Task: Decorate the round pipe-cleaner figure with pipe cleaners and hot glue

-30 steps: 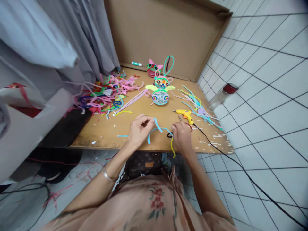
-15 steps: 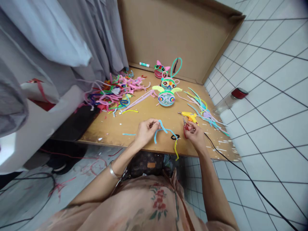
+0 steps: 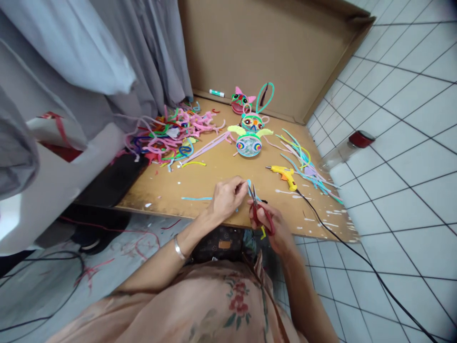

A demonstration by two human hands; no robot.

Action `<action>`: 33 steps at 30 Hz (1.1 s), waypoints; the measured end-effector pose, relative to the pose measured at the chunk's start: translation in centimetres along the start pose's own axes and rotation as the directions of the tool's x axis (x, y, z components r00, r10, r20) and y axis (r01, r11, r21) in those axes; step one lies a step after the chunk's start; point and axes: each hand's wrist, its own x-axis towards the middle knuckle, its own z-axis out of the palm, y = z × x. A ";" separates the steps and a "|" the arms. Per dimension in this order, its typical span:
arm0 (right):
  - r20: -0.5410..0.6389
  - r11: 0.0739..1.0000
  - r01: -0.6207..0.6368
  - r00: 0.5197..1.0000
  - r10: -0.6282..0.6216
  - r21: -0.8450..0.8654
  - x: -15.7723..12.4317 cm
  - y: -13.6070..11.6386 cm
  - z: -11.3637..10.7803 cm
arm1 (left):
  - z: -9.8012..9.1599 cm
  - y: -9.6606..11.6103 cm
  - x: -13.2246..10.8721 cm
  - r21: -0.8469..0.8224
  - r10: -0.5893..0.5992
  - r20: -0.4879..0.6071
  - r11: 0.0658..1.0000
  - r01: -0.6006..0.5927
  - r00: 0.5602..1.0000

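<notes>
A: Change vs half a second back: the right hand point(image 3: 276, 227) has left the spot beside the glue gun point(image 3: 283, 172). It has come in to the near desk edge, carrying the red-handled scissors point(image 3: 260, 213). The blades now point up at the light-blue pipe cleaner point(image 3: 249, 184).
B: Left hand point(image 3: 226, 197)?
A: Barely shifted. Its grip is pinched closed on that pipe cleaner, just above the front edge of the desk point(image 3: 214, 171). The right grip is wrapped closed round the scissors handles.
B: What does that mean for the work?
A: Tool and strand have met. The blade tips sit right at the strand; contact can't be told. The blades look narrowly parted.
B: Any text readable?
A: None. The green marker point(image 3: 216, 93) by the cardboard backing point(image 3: 257, 43) has a label, but it's too small. The bag point(image 3: 217, 243) under the desk shows pattern only, nothing legible. The red-lidded jar point(image 3: 348, 145) on the tiles shows no print.
</notes>
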 end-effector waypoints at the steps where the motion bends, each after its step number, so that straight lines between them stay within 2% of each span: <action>1: -0.006 1.000 -0.003 1.000 0.003 0.001 0.2 0.0 0.0 | 0.1 0.0 -0.1 0.015 0.019 0.002 1.000 -0.019 1.000; 11: -0.011 0.993 0.077 0.997 -0.078 -0.087 1.8 -0.5 0.0 | 0.4 0.7 -0.4 0.013 0.165 0.104 0.986 -0.167 0.981; 20: -0.102 0.998 0.062 0.993 -0.064 -0.019 1.8 0.5 -0.1 | 1.2 0.9 -0.4 -0.088 0.178 0.152 0.982 -0.166 0.972; 22: -0.118 0.995 0.048 0.991 -0.059 -0.093 1.8 0.8 -0.8 | 1.4 0.8 -0.4 -0.111 0.176 0.147 0.981 -0.160 0.973; 23: -0.134 0.982 0.054 0.988 -0.079 -0.181 1.9 0.9 -1.4 | 1.3 0.7 -0.4 -0.115 0.160 0.136 0.983 -0.145 0.978; 25: -0.193 0.888 0.063 0.967 -0.167 -0.455 1.9 1.0 -3.0 | 0.9 0.4 -0.1 -0.120 0.091 0.100 0.990 -0.079 0.991; 26: -0.233 0.783 0.033 0.946 -0.225 -0.622 1.9 1.1 -3.9 | 0.5 0.1 0.1 -0.126 0.041 0.082 0.992 -0.030 0.996; 28: -0.311 0.509 -0.126 0.903 -0.297 -0.852 2.0 1.4 -5.7 | -0.7 -0.6 0.4 -0.170 -0.065 0.057 0.983 0.074 0.996; 30: -0.306 0.301 -0.211 0.900 -0.312 -0.930 2.2 1.8 -7.0 | -2.2 -1.4 0.3 -0.258 -0.162 0.033 0.952 0.165 0.986; 33: -0.240 0.120 -0.212 0.912 -0.331 -0.970 2.6 2.4 -7.9 | -4.6 -2.4 -0.7 -0.394 -0.311 -0.003 0.874 0.285 0.950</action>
